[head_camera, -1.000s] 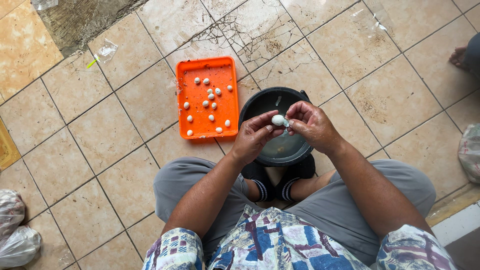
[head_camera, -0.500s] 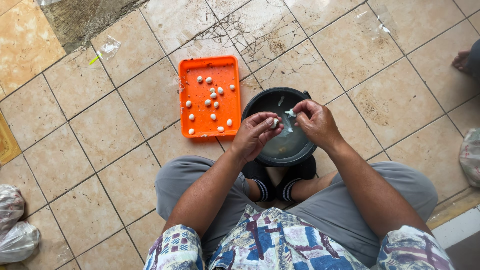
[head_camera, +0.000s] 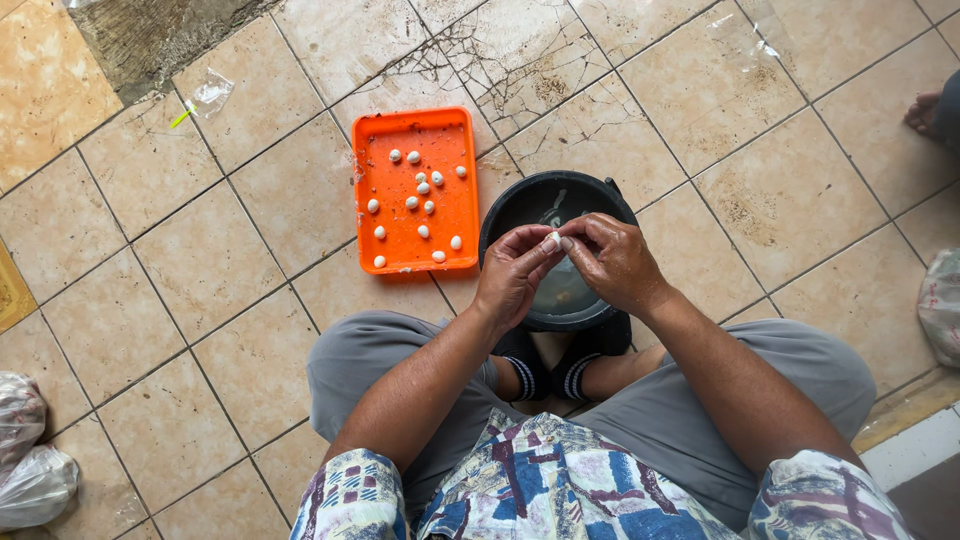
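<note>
I sit on a tiled floor with a black bucket between my feet. Over the bucket, my left hand and my right hand meet fingertip to fingertip around a small white egg-like piece. Most of it is hidden by the fingers. To the left of the bucket lies an orange tray with several small white pieces scattered on it. The left hand is the one nearest the tray.
Plastic bags lie at the lower left, and another bag sits at the right edge. Someone else's bare foot shows at the upper right. A scrap of clear plastic lies beyond the tray. Tiles are cracked and dirty.
The white piece was clearly visible between my fingers a second ago. Both hands have closed in together over the bucket and now cover most of it.
</note>
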